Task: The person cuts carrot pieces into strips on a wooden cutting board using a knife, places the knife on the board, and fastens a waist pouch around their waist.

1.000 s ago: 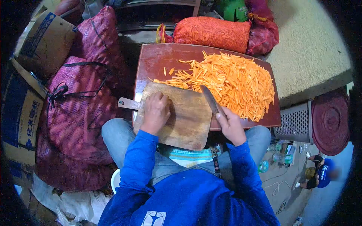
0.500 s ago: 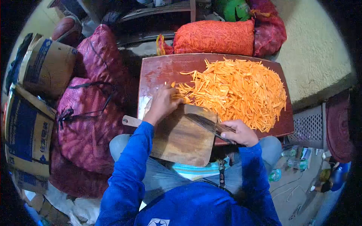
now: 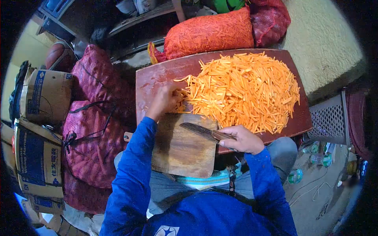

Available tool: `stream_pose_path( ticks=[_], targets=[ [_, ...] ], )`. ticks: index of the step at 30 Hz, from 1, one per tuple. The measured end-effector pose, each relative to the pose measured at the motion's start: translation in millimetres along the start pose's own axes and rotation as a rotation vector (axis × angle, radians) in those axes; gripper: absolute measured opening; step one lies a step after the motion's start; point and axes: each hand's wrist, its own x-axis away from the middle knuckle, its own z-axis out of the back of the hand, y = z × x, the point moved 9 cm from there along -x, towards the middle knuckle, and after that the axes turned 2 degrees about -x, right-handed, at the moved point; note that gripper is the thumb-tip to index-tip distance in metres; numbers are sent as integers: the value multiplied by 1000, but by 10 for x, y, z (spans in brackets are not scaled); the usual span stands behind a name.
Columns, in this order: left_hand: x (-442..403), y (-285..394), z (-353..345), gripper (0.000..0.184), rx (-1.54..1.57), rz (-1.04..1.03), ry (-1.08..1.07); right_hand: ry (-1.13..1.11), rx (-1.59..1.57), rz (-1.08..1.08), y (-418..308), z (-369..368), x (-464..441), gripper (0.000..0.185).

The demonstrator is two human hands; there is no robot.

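My right hand (image 3: 245,139) is closed round the wooden handle of a kitchen knife (image 3: 197,129). Its dark blade points left over the upper right of a wooden cutting board (image 3: 183,153), which rests at the table's near edge above my lap. Beyond the board's top left corner, my left hand (image 3: 165,101) is bent with its fingers curled against orange carrot sticks (image 3: 180,103); its fingertips are partly hidden. A large heap of carrot sticks (image 3: 246,92) covers the right side of the dark red table (image 3: 151,84).
An orange net sack of shreds (image 3: 210,33) and a red net sack (image 3: 269,21) lie behind the table. Purple net sacks (image 3: 92,145) and cardboard boxes (image 3: 41,157) stand at left. A grey plastic crate (image 3: 327,122) and plastic bottles (image 3: 317,158) are at right.
My left hand has moved slightly left, away from the board's top edge. The knife has shifted left and lower over the board. The view has turned a little.
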Motion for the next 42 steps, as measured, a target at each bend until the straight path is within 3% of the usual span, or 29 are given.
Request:
stream_pose_path(
  ticks=[4,8,10,13,16,21,23,25,27,29,31,36,42],
  targets=[
    [134,53,243,29,-54,-76,198,0,41,43,-21,-15,-10,38],
    [226,95,268,31,45,8,145,14,70,23,-45,-16,6,37],
    [274,64,322,28,-96,-90,293,28,85,49,-18,-15,-1,36],
    [242,-82,256,25,-79,-102,313,41,110,96,-93,-23,8,35],
    [261,-54,82,19,-293,-139,232,41,127,104,-111,-26,6,33],
    [247,35,56,13,-360,-179,295,37,185,150,-102,-18,-10,40],
    [244,82,105,11,-367,-198,326,49,62,47,-95,-40,22,31],
    [199,-53,33,10,-298,1,103,56,119,126,-36,-20,-32,32],
    [250,84,107,8,-288,-69,153,61,171,203,-62,-24,-35,32],
    [369,225,143,8,-274,-135,200,51,144,176,-103,-45,-9,30],
    [646,562,375,11,-173,-258,451,48,123,102,-123,-31,20,29],
    [1349,958,212,16,-240,-321,459,75,59,-15,-55,-35,60,27],
    [1767,1070,-397,25,-199,-310,393,171,43,46,37,-210,71,29]
  ],
)
